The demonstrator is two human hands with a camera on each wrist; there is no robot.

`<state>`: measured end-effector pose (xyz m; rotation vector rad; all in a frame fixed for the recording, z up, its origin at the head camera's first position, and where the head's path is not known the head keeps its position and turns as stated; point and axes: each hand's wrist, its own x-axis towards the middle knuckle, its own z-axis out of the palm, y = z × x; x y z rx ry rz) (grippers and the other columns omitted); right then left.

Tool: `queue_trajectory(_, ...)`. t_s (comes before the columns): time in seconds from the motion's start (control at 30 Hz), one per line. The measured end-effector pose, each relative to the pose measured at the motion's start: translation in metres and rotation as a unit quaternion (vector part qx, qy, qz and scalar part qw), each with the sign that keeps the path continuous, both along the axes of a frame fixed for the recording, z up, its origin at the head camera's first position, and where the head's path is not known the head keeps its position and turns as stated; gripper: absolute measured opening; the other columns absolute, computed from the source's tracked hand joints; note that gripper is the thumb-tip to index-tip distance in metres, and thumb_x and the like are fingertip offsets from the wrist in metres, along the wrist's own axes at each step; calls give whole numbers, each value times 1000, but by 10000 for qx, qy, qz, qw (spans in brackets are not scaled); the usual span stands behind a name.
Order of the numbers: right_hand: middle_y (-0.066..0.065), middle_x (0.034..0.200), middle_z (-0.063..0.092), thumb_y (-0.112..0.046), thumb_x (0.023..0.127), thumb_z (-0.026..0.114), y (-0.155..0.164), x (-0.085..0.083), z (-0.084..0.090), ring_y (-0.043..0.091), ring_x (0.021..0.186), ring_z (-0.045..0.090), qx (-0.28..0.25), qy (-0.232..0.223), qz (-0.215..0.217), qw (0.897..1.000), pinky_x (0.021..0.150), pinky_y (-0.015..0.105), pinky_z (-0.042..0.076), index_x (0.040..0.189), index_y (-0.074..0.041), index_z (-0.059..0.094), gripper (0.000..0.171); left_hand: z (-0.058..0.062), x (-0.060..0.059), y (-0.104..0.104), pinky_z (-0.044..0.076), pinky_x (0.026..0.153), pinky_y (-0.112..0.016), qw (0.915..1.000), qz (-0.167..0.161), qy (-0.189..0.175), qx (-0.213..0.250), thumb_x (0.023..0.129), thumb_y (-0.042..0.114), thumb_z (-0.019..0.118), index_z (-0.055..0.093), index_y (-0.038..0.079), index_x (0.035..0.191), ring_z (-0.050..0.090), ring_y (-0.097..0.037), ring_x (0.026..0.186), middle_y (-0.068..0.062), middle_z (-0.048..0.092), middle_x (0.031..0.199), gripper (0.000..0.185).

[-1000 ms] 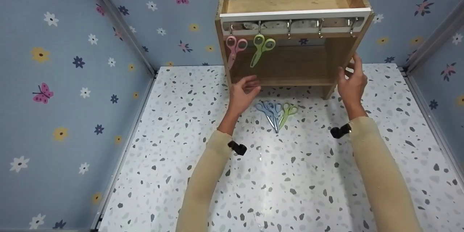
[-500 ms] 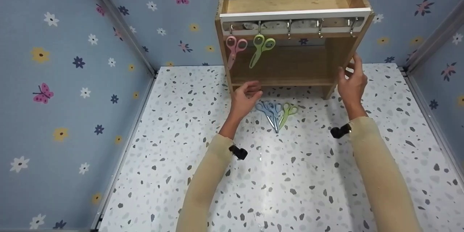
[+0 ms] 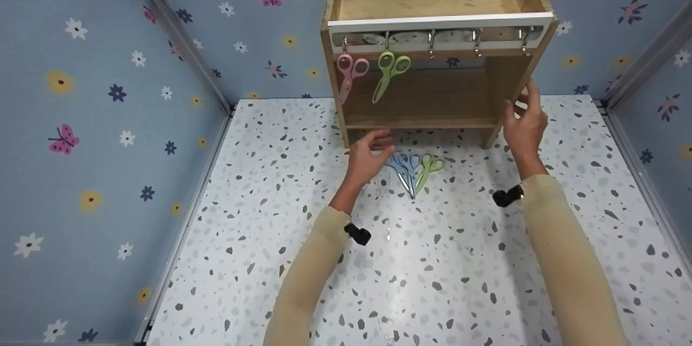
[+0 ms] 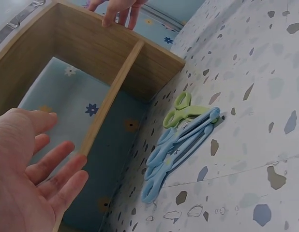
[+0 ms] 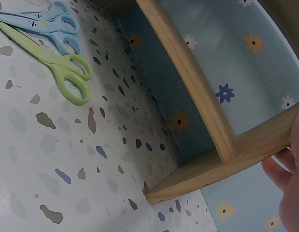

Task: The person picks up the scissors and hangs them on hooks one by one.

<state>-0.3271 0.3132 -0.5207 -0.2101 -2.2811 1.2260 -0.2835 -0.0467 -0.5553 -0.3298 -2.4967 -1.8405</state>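
My left hand (image 3: 367, 161), fingers loosely spread and holding nothing, is in front of the wooden rack (image 3: 427, 4), just left of the scissors on the tabletop. Two blue scissors (image 4: 158, 162) lie there overlapping, beside light green scissors (image 4: 174, 116), their blade ends together. In the head view the left thumb partly covers the nearest blue handle. My right hand (image 3: 525, 128) holds the rack's right side panel (image 5: 256, 152), thumb at the front edge and fingers along the outside. Pink scissors (image 3: 346, 86) and green scissors (image 3: 384, 78) hang from the two leftmost hooks.
Three more metal hooks (image 3: 478, 43) on the rack's white strip carry nothing. The rack stands against the flowered back wall (image 3: 270, 38), with side walls left and right. A speckled white tabletop (image 3: 443, 259) stretches toward me.
My left hand has moved down and slightly right, from the rack's lower shelf edge to beside the blue scissors. The hanging green scissors swing slightly. My right hand stays on the rack.
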Motion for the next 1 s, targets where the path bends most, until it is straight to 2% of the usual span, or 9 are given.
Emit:
queue_trajectory(0.3, 8, 165, 65, -18, 116, 62, -1, 2, 1, 27, 147, 68, -68, -138, 3, 9999, 124, 46, 56, 172, -26, 44, 59, -7, 5, 4, 64, 107, -46, 9997, 84, -35, -220, 107, 14, 78, 71, 7, 146, 78, -32, 127, -15, 80, 140, 41)
queue_trajectory(0.5, 12, 162, 67, -18, 117, 61, 0, 1, 1, 30, 146, 69, 5, -41, 24, 10000, 124, 48, 56, 171, -26, 46, 57, -10, 10, 10, 61, 112, -52, 9983, 172, -13, -552, 107, 15, 76, 72, 8, 145, 77, -32, 128, -12, 81, 140, 39)
queue_trajectory(0.63, 15, 159, 69, -15, 116, 61, 0, 1, 1, 31, 145, 70, 19, 64, 10, 10000, 123, 50, 56, 171, -22, 47, 57, -11, 14, 16, 58, 114, -53, 9942, 305, 78, -1029, 106, 17, 77, 73, 9, 145, 77, -30, 129, -10, 81, 139, 40)
queue_trajectory(0.77, 10, 163, 67, -15, 116, 61, 0, 0, 1, 28, 146, 69, -15, -11, 9, 10000, 123, 47, 56, 171, -24, 46, 58, -14, 19, 23, 60, 109, -55, 9878, 438, 126, -1486, 106, 19, 77, 73, 11, 146, 77, -28, 129, -8, 82, 139, 41)
queue_trajectory(0.87, 6, 165, 66, -15, 116, 62, -1, 0, 1, 27, 147, 69, -40, -49, 18, 10000, 124, 46, 56, 171, -26, 46, 58, -16, 23, 28, 56, 110, -66, 9842, 492, 99, -1696, 106, 21, 78, 72, 12, 148, 78, -27, 130, -6, 82, 140, 44)
queue_trajectory(1.0, 4, 165, 65, -16, 116, 63, -1, 0, 2, 25, 147, 69, -92, -96, 16, 9999, 124, 45, 56, 171, -27, 45, 59, -21, 25, 34, 58, 107, -62, 9811, 525, 144, -1855, 104, 20, 78, 69, 12, 153, 79, -27, 127, -5, 82, 139, 50)
